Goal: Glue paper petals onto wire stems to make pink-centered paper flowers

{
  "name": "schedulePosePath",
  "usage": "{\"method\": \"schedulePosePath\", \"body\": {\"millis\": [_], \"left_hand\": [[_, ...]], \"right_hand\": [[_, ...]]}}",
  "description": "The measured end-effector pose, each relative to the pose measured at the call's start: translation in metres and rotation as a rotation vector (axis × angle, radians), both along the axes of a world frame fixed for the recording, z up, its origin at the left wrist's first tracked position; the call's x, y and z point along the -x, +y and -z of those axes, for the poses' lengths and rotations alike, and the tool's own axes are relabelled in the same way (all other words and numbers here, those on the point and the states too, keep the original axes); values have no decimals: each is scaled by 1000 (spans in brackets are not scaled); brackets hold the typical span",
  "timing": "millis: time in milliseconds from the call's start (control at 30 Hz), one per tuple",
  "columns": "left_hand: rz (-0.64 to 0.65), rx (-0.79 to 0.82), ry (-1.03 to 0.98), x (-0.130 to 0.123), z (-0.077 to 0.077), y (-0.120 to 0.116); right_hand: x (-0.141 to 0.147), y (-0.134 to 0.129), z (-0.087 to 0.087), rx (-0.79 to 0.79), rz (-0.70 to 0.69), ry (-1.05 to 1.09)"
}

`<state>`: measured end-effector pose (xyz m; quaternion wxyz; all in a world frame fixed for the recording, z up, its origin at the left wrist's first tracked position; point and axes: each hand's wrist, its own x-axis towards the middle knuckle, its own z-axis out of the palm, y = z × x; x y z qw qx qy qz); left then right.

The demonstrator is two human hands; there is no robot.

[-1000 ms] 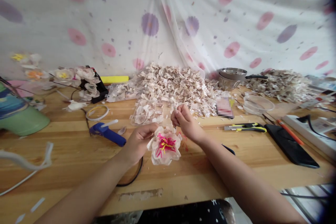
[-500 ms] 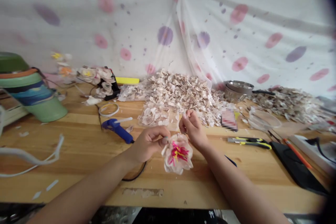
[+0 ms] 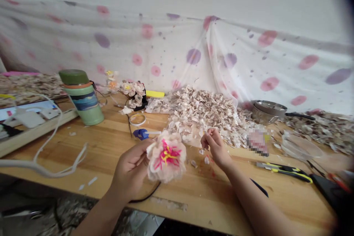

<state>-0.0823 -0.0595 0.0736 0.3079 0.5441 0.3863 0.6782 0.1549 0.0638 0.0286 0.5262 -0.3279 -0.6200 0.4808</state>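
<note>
A pale flower [image 3: 167, 156] with pink and yellow stamens faces me over the table, held from behind by my left hand [image 3: 132, 167]; its stem is hidden. My right hand [image 3: 216, 148] is to the right of the flower, apart from it, near the front of a large petal pile [image 3: 204, 108]. Its fingers are curled together, and whatever is between them is too small to make out. Loose petals [image 3: 206, 160] lie on the wood just below that hand. Behind the flower, a blue glue gun [image 3: 141, 134] is partly covered.
A green tumbler [image 3: 85, 103] stands at the left, near white cables [image 3: 41, 167] and a power strip. Finished flowers [image 3: 134, 90] are at the back. Yellow-black cutters [image 3: 287, 171], a clear dish [image 3: 301, 147] and a metal pan [image 3: 267, 110] are at the right.
The view has turned left. My left hand has brought the flower nearer and left, away from my right hand, and it now covers part of the glue gun. Loose petals show under my right hand.
</note>
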Motion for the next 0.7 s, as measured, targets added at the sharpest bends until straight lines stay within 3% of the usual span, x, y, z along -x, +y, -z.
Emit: {"method": "schedulePosePath", "body": {"millis": [100, 233, 433, 533, 700], "left_hand": [[-20, 35, 28, -7, 16, -3], [95, 173, 122, -40, 40, -2], [82, 354, -20, -70, 70, 19], [54, 368, -94, -74, 74, 26], [11, 327, -162, -86, 68, 29]], "right_hand": [[-1, 4, 0, 13, 58, 16], [-6, 10, -1, 8, 175, 61], [-27, 25, -2, 22, 251, 86], [-27, 22, -3, 42, 133, 38], [-12, -6, -12, -8, -232, -55]]}}
